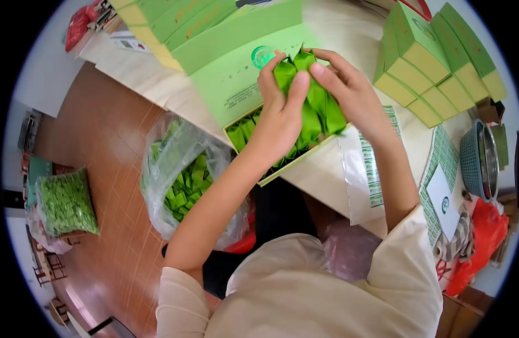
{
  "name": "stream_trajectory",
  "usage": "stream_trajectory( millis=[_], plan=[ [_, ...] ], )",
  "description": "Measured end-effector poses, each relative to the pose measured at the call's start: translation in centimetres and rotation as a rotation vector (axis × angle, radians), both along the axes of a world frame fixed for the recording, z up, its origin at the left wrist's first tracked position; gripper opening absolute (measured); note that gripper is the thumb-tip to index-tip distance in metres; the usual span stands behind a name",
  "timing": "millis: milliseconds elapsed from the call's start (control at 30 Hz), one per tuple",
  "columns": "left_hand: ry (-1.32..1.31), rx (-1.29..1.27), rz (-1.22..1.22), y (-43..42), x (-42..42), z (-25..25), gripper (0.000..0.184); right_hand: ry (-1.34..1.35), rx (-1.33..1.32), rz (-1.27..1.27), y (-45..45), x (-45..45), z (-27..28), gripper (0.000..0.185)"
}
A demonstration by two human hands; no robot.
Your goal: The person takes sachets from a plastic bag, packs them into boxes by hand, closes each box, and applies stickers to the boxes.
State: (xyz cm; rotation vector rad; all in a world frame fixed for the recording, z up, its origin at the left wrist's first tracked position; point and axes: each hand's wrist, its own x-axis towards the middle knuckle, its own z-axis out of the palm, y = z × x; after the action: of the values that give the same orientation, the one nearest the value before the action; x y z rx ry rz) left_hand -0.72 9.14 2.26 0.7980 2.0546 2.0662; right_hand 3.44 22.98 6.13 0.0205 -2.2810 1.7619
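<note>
Both my hands are closed around a group of shiny green foil packets (311, 119), standing side by side. My left hand (281, 112) presses on their left side with the thumb on top. From the right, my right hand (352, 93) grips them, thumb near their upper ends. The packets are over the open green gift box (214, 93), whose lid leans back and bears printing. More green packets (242, 132) stand in a row inside the box, partly hidden by my left hand and forearm. Whether the held packets touch the box floor is hidden.
Closed green boxes are stacked at right (423, 53) and upper left (163, 25). A clear bag of green packets (186, 186) sits below the table edge at left. Label sheets (372, 174) lie right of the box. Another full bag (68, 203) stands farther left.
</note>
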Motion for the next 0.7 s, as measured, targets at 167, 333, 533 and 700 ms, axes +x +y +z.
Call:
stream_trajectory(
  millis=[167, 333, 533, 700],
  plan=[
    [0.312, -0.317, 0.221, 2.8, -2.0, -3.5, 0.066, -0.189, -0.04, 0.037, 4.5, -2.3, -2.7, 0.045],
    [0.449, -0.587, 0.232, 1.1, -1.3, -4.0, 0.057, -0.347, -0.044, 0.1, 5.1, -2.5, -5.8, 0.038],
    [0.526, -0.596, 0.245, 0.8, -1.7, -4.3, 0.047, -0.308, -0.127, 0.114, 4.8, -2.2, -6.8, 0.042],
    [0.576, -0.673, 0.298, 0.9, -1.5, -4.5, 0.036, -0.15, 0.282, 0.064, 4.6, -1.8, -6.9, 0.037]
  ],
)
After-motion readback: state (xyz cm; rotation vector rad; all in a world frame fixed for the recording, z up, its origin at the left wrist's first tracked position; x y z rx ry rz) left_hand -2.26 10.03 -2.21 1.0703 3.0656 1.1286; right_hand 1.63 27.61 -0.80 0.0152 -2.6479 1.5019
